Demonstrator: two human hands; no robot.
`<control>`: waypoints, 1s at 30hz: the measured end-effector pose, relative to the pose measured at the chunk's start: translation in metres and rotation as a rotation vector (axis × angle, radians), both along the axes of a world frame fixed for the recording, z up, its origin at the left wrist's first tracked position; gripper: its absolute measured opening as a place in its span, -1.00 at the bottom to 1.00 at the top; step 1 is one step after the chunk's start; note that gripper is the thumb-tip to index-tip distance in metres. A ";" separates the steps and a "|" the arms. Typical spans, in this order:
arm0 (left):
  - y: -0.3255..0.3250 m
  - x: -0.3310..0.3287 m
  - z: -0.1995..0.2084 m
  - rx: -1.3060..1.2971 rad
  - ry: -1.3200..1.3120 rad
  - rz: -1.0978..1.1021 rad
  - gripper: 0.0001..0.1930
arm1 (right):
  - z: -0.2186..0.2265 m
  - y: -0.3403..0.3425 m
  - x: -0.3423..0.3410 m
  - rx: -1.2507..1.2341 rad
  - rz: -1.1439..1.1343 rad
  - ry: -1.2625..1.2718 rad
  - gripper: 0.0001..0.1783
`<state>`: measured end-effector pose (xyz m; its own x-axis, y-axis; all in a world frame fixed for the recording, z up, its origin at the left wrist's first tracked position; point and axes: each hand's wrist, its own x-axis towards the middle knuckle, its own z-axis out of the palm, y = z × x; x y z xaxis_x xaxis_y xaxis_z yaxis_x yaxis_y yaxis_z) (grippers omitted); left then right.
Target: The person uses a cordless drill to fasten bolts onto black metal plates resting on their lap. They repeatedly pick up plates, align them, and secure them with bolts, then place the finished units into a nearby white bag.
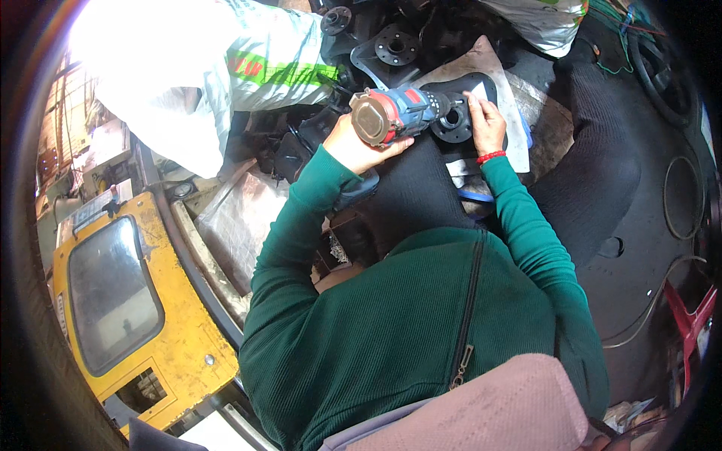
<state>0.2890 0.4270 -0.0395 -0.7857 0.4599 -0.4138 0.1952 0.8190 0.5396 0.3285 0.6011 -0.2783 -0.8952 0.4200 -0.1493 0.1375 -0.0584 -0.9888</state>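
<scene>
My left hand (359,150) is wrapped round the grip of a blue and red cordless drill (412,105). The drill lies roughly level, its black chuck pointing right toward my other hand. Close by the chuck's tip, the fingers of my right hand (489,126) are pinched together; what they hold is too small to make out. Just below the chuck sits a black part with a round flanged hub (453,134), resting on a dark flat piece over a pale sheet (517,143) between my legs.
Several black round-flanged parts (396,46) are heaped beyond the drill. White sacks (286,56) stand at the far left, another sack (545,22) at the far right. A yellow machine panel (184,301) is on my left. A red metal frame (688,323) stands at right.
</scene>
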 end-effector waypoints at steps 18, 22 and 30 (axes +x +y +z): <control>-0.008 -0.004 0.000 0.004 0.011 0.020 -0.50 | -0.010 -0.006 -0.003 -0.009 0.017 0.031 -0.71; -0.004 -0.007 0.002 -0.018 0.044 -0.028 -0.47 | -0.007 -0.010 0.001 0.047 -0.070 -0.022 -0.74; -0.004 -0.011 -0.008 -0.045 0.069 -0.079 -0.50 | -0.009 -0.009 0.003 0.126 -0.068 0.033 -0.71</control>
<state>0.2778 0.4226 -0.0478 -0.7747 0.5040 -0.3819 0.2956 0.8225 0.4859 0.3319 0.5916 -0.2872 -0.8673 0.4937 -0.0631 0.1052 0.0579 -0.9928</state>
